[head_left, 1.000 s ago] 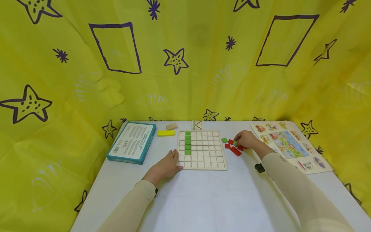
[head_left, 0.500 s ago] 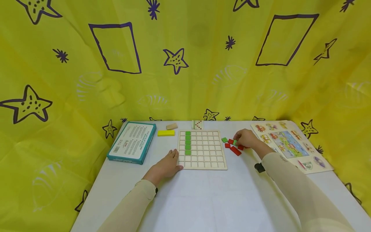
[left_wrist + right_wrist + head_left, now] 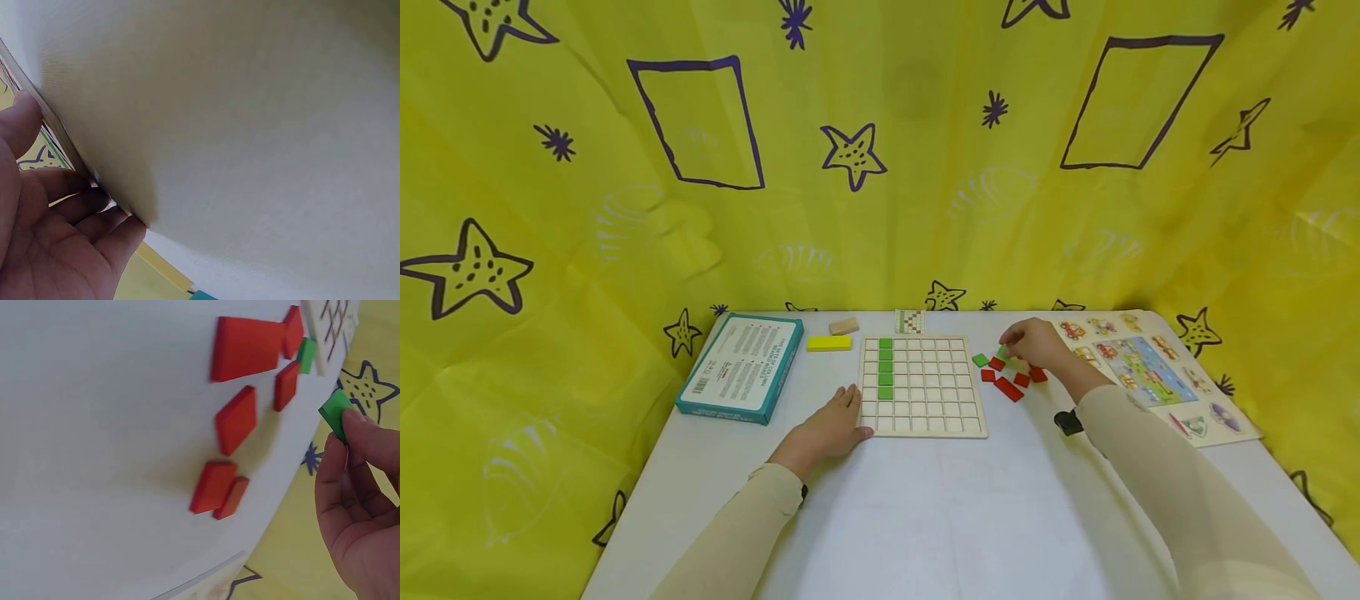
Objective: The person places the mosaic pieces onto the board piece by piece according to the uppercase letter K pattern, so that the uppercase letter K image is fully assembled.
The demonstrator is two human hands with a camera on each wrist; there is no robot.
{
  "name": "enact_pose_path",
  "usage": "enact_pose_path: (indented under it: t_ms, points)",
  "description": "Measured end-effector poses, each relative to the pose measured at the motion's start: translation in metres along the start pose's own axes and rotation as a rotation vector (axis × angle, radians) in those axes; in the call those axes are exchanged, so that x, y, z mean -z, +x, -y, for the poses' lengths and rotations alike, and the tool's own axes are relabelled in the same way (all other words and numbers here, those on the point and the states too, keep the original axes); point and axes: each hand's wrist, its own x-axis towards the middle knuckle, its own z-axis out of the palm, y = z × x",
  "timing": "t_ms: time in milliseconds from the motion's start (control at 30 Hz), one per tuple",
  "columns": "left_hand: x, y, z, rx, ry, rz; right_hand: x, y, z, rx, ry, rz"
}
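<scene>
In the head view my left hand (image 3: pixel 827 429) rests at the left edge of a wooden grid board (image 3: pixel 932 437), its fingers and thumb touching the rim. Several green square tiles (image 3: pixel 886 367) fill part of the board's second column. My right hand (image 3: pixel 1036 346) is raised to the right of the board. Between thumb and fingertips it pinches a green tile (image 3: pixel 336 414), seen best in the right wrist view. Below it several red tiles (image 3: pixel 237 422), one of them a longer red rectangle (image 3: pixel 1009 389), lie scattered on the table beside another green tile (image 3: pixel 981 360).
A teal box (image 3: pixel 745 367) lies at the left. Behind the board are a yellow bar (image 3: pixel 829 343), a plain wooden piece (image 3: pixel 843 326) and a small pattern card (image 3: pixel 911 322). A picture puzzle (image 3: pixel 1150 375) lies at the right; a yellow curtain (image 3: pixel 917 233) hangs behind the table.
My right hand has lifted up and away from the scattered tiles with the green tile in its fingers, uncovering red tiles beneath. The left hand and the board have stayed in place.
</scene>
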Motion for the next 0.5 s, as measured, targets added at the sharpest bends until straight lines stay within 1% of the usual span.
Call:
enact_pose_path:
  t_ms: [167,500]
  points:
    - [-0.001,-0.001,0.0,0.005,-0.011,-0.002,0.0,0.005,0.015,0.025,0.012,-0.01]
    - [-0.003,0.002,0.003,0.004,-0.008,-0.002,-0.01,0.011,0.041,0.045,0.064,0.022]
